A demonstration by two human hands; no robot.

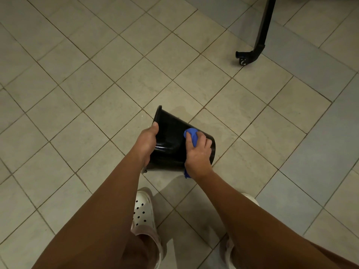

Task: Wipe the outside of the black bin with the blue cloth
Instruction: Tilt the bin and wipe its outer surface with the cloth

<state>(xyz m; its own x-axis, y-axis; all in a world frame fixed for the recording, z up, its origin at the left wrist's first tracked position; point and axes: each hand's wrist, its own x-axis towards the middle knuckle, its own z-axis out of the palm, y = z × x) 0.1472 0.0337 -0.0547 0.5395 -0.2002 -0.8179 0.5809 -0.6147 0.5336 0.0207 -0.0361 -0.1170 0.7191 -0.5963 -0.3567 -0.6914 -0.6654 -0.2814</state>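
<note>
The black bin (171, 140) is tipped on its side above the tiled floor, its rim pointing up-left and its base to the right. My left hand (146, 140) grips the bin at its rim side, thumb over the edge. My right hand (198, 152) presses the bunched blue cloth (191, 135) against the bin's outer wall near the base. A tail of the cloth hangs below my right wrist.
Beige floor tiles (97, 74) spread all around. A black metal leg with a caster (250, 55) stands at the upper right. My feet in white clogs (143, 210) are just below the bin.
</note>
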